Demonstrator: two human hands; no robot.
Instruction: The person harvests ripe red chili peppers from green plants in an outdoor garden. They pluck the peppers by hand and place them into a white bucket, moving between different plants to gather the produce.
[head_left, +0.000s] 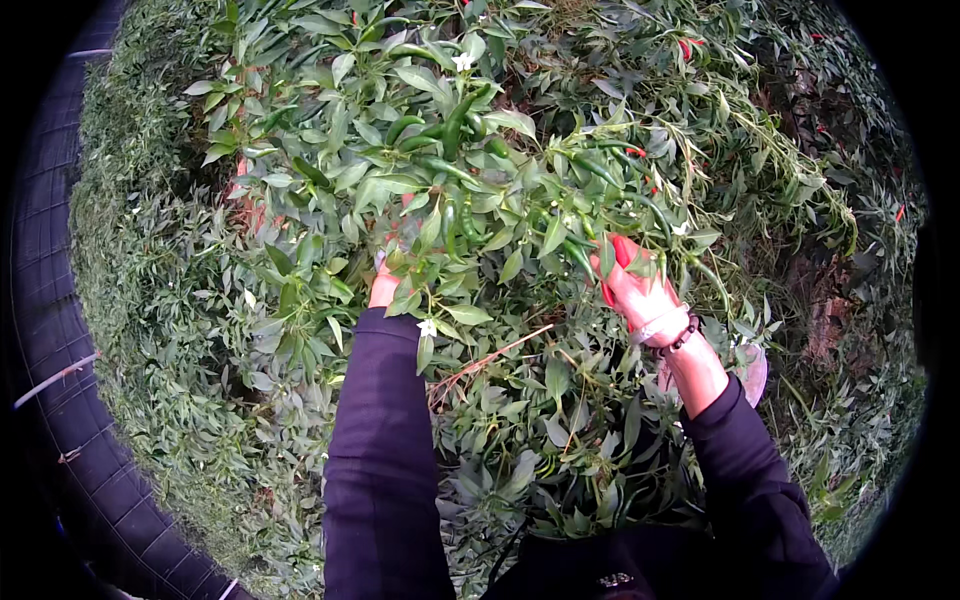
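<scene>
My right hand (634, 289), with a pale band and a dark bead bracelet at the wrist, is closed around red chili peppers (622, 251) at the right of the chili plant. Red shows at the top and the left side of its fingers. Just left of it hang green chili peppers (580, 260). My left hand (385, 287) reaches into the leaves left of centre; foliage hides its fingers, so what it touches cannot be told. Above it a cluster of green chilies (454, 127) grows on the leafy branches, with a white flower (463, 61) over them.
Dense chili plants surround both arms. A thin bare reddish stem (499, 354) slants between my forearms. Part of a pale, rounded object (752, 373) shows behind my right wrist. Black gridded ground sheeting (67, 375) runs along the left edge. More red chilies (685, 49) show at the upper right.
</scene>
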